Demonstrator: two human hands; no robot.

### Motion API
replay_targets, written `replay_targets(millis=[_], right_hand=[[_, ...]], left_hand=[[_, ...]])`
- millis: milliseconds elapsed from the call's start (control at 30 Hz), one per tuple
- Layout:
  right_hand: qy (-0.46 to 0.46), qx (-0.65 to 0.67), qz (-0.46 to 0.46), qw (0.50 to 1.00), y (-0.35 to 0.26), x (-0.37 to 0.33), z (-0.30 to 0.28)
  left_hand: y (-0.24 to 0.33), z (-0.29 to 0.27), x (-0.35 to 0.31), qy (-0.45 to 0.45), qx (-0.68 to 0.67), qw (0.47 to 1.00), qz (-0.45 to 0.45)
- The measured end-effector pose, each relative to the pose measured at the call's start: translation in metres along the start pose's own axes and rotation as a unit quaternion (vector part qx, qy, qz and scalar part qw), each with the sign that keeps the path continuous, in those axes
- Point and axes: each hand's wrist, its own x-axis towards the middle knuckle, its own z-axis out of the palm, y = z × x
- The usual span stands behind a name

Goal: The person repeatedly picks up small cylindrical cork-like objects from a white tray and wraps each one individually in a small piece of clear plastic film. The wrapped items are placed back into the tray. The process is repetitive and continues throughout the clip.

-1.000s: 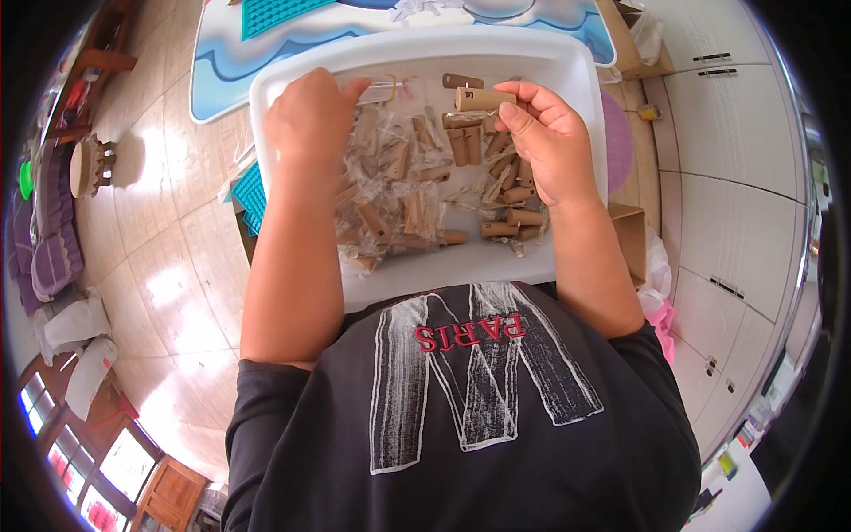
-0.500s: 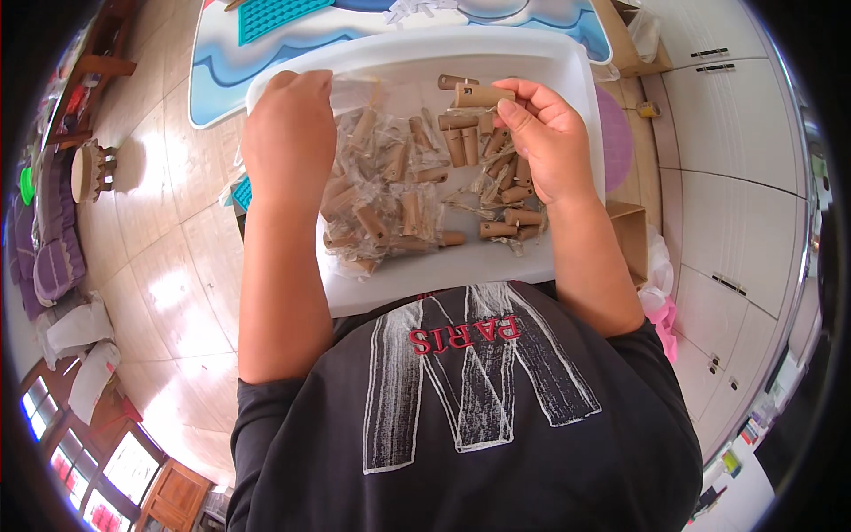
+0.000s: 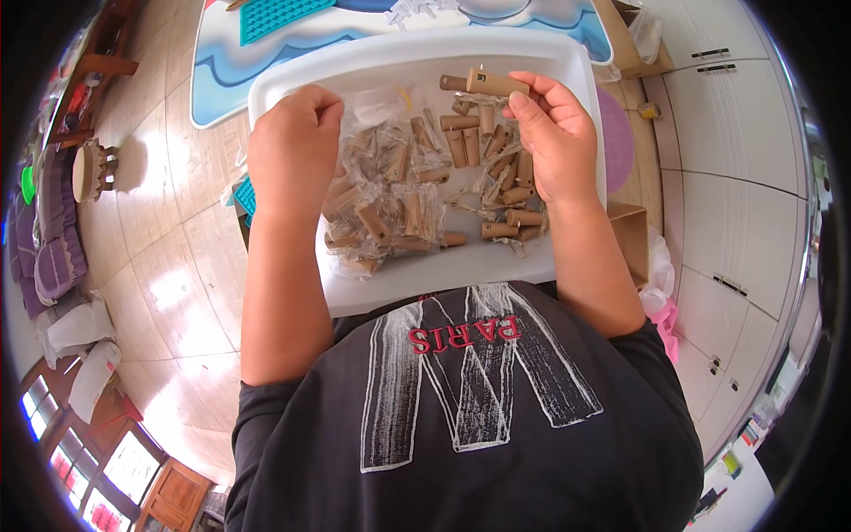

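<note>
My right hand (image 3: 560, 129) pinches a tan cork-shaped cylinder (image 3: 496, 83) between thumb and fingers, above the far right of a white plastic tub (image 3: 417, 49). The cylinder has a small dark square mark near its left end. My left hand (image 3: 300, 146) is closed over the tub's far left side, its fingertips turned inward. Whatever it grips, if anything, is hidden. Beside it lies a clear plastic bag (image 3: 379, 106). Below, several similar cylinders in clear wrappers (image 3: 390, 204) fill the left half. More cylinders (image 3: 463, 146), some with thin wires, lie on the right.
Behind the tub is a table (image 3: 355, 22) with a blue and white wave pattern. On it rest a teal grid tray (image 3: 279, 18) and white pieces (image 3: 425, 11). Cardboard boxes (image 3: 628, 239) and white cabinets (image 3: 736, 133) stand to the right. A stool (image 3: 91, 173) is at left.
My right hand has shifted slightly right and farther away with the cylinder. My left hand has come a little nearer, and the clear bag beside it has changed shape.
</note>
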Motion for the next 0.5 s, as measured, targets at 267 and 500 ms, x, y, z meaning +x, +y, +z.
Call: replay_targets(millis=[267, 500], right_hand=[[0.007, 0.008, -0.013, 1.0, 0.0003, -0.0003, 0.0014], [-0.017, 0.017, -0.027, 0.999, -0.0016, -0.0029, 0.0023]], left_hand=[[0.0014, -0.0024, -0.0046, -0.081, -0.353, 0.926, -0.101], [0.0047, 0.0044, -0.0072, -0.076, -0.422, 0.896, -0.113]])
